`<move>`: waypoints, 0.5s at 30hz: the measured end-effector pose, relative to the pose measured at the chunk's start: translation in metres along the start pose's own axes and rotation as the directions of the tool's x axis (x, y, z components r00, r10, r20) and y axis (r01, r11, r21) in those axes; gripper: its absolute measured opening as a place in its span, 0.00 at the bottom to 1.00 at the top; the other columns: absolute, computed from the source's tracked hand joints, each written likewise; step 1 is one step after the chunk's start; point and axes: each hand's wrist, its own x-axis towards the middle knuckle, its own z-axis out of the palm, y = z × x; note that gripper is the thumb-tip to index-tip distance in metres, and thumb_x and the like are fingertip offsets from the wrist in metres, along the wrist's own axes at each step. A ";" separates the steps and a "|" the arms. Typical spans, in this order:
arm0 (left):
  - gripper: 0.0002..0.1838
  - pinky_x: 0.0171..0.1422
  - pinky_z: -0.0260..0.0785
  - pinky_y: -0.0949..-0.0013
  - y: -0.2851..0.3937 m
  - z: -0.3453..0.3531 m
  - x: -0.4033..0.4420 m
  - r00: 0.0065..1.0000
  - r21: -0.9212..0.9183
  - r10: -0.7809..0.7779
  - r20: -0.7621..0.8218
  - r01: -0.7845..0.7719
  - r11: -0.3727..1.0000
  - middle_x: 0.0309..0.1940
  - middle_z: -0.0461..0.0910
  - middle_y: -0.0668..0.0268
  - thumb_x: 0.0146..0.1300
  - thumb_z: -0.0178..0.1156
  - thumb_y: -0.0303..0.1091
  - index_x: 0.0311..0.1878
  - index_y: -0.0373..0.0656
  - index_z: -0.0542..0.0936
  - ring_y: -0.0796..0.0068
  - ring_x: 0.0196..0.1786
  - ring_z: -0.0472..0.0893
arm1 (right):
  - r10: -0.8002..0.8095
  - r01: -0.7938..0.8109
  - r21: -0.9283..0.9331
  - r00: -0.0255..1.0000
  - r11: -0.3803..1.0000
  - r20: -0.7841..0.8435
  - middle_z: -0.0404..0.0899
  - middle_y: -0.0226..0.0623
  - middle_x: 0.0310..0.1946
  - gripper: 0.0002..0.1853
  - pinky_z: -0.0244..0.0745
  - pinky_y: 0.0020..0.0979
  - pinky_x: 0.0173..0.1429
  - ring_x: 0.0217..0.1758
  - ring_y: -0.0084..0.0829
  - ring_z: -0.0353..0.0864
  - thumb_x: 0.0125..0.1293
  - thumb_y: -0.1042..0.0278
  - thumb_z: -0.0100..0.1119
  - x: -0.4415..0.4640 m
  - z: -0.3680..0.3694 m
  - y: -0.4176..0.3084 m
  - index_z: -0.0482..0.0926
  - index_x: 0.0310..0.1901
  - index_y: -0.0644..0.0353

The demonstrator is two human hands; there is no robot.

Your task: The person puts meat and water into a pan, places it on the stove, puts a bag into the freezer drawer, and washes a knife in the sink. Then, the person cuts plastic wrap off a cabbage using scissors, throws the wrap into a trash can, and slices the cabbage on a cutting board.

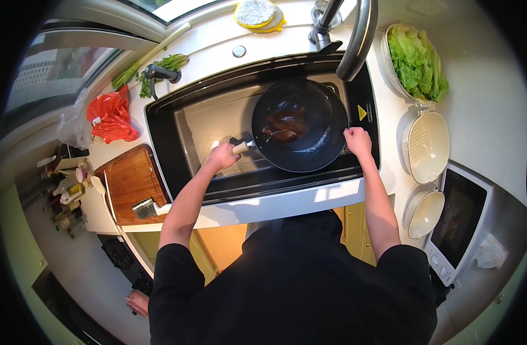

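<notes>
Left grip (221, 156) clasps handle (241, 148), right grip (358, 141) rim (347, 123); black pan (321, 100) holds something brown (286, 122).

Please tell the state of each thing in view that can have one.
Round black pan with pale handle: held, brown patch inside
Left hand: closed on handle
Right hand: closed at rim
Dark metal faucet: no stream visible
White boxy microwave: door shut
Red plastic bag: crumpled
White-handled metal cleaver: lying on brown wooden board
Green lettuce: heaped
</notes>
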 end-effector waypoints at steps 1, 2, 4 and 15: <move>0.18 0.58 0.76 0.53 -0.003 0.002 0.002 1.000 -0.005 0.019 -0.019 -0.019 1.000 0.43 0.85 0.51 0.55 0.66 0.46 0.45 0.46 0.87 0.49 0.49 0.84 | 0.002 -0.002 -0.001 1.000 1.000 0.007 0.84 0.52 0.34 0.17 0.78 0.51 0.49 0.42 0.56 0.83 0.64 0.52 0.58 0.000 -0.002 -0.002 0.84 0.29 0.59; 0.18 0.56 0.76 0.53 -0.007 0.005 0.003 0.999 -0.010 0.036 -0.038 -0.037 0.999 0.41 0.85 0.50 0.54 0.66 0.46 0.44 0.45 0.87 0.49 0.47 0.84 | 0.005 -0.005 -0.003 1.000 1.000 0.015 0.84 0.52 0.34 0.17 0.78 0.51 0.49 0.42 0.56 0.83 0.64 0.52 0.58 -0.001 -0.003 -0.004 0.84 0.29 0.59; 0.18 0.55 0.76 0.53 -0.011 0.007 0.004 0.997 -0.026 0.060 -0.049 -0.061 0.998 0.40 0.85 0.49 0.54 0.66 0.45 0.43 0.44 0.87 0.48 0.45 0.84 | 0.001 -0.001 -0.011 1.000 1.000 0.026 0.84 0.52 0.34 0.17 0.78 0.51 0.49 0.42 0.55 0.83 0.64 0.52 0.58 0.000 -0.004 -0.003 0.84 0.29 0.58; 0.19 0.52 0.76 0.54 -0.020 0.001 0.011 0.993 -0.059 0.113 -0.014 -0.114 0.992 0.38 0.85 0.46 0.53 0.67 0.46 0.42 0.42 0.87 0.46 0.43 0.84 | 0.003 -0.003 0.004 0.999 1.000 0.045 0.84 0.51 0.32 0.18 0.78 0.50 0.49 0.42 0.55 0.83 0.63 0.52 0.59 -0.004 -0.006 -0.004 0.84 0.28 0.59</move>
